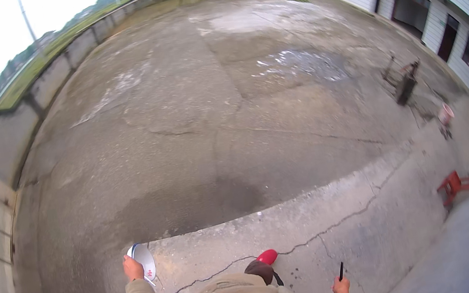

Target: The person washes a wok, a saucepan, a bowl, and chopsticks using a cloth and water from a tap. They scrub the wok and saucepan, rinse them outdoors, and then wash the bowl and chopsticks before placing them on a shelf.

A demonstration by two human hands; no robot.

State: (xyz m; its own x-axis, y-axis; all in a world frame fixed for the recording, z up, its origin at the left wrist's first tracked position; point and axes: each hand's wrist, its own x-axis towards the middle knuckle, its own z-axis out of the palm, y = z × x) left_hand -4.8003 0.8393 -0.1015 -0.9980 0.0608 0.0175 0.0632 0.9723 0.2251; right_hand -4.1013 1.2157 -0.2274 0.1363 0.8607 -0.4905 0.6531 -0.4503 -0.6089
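Observation:
My left hand (133, 268) is closed on the rim of a white basin (144, 258) with a blue edge and a small red pattern. The basin is tilted on its side at the left end of the concrete ledge. Low on the right, my right hand (341, 288) is wrapped round a thin black stick-like thing (341, 269), whose upper end sticks up past the fingers. What kind of thing it is does not show. Between the two hands, a red shoe (268, 257) of mine stands on the cracked ledge (297, 223).
Beyond the ledge's edge lies a concrete yard (176, 94) with a dark wet patch (207, 204) and a puddle (301, 65). To the right are a red stool-like object (455, 185), a pinkish bucket (445, 113) and a dark metal frame (404, 84). A wall (53, 83) borders the left.

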